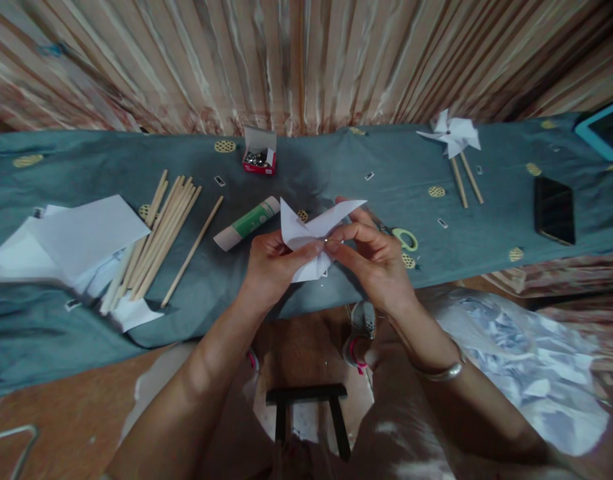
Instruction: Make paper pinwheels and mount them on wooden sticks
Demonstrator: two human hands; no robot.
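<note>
Both my hands hold a folded white paper pinwheel (306, 230) above the front edge of the grey-blue cloth (336, 160). My left hand (271, 263) is closed around its lower left part. My right hand (374, 257) pinches its centre, where a small pin head seems to show. Just left of the hands lies a green-and-white glue stick (246, 223). Yellow-handled scissors (405, 239) lie partly hidden behind my right hand.
A bundle of wooden sticks (159, 233) and white paper sheets (76, 237) lie at the left. A small red box of pins (259, 160) stands at the back. Finished pinwheels on sticks (454, 137), a black phone (553, 210) and a crumpled plastic bag (526, 360) are at the right.
</note>
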